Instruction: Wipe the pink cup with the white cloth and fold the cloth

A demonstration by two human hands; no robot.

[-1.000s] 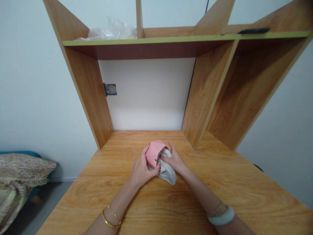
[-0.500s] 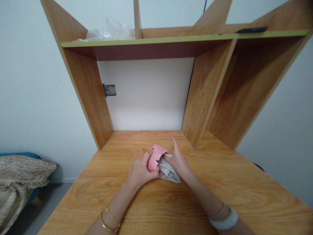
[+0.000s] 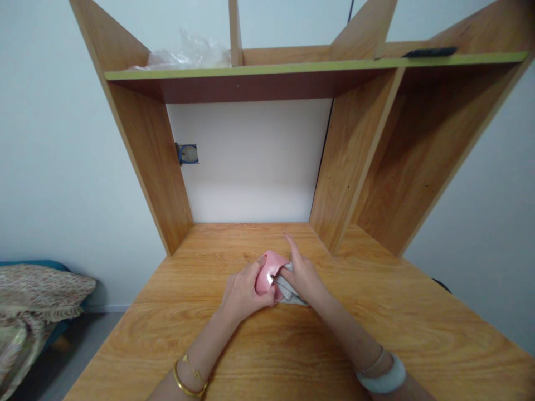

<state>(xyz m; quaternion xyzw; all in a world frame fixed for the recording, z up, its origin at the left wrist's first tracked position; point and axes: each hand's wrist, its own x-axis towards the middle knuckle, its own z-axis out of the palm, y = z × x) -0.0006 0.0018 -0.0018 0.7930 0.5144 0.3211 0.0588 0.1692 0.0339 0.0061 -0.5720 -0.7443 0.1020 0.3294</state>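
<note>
Over the middle of the desk, my left hand [image 3: 248, 292] is closed around a pink plastic holder [image 3: 266, 274], gripping it by its sides. The holder is tilted, its open side facing right, with a small dark notch at the rim. My right hand [image 3: 304, 278] pushes a light grey cloth [image 3: 288, 292] against and into that opening. Its thumb points up and away, while the other fingers are partly hidden inside the holder with the cloth. Part of the cloth hangs out below the right hand.
A wooden desk [image 3: 267, 356] spreads beneath my hands. Behind it rises a shelf unit [image 3: 363, 156] with a clear plastic bag [image 3: 190, 54] and a dark flat object [image 3: 430, 52] on its upper board. A woven blanket [image 3: 42, 295] lies at the far left.
The holder has shifted slightly right and turned a little. My right hand has moved slightly left, deeper into the opening, and less of the cloth hangs out.
</note>
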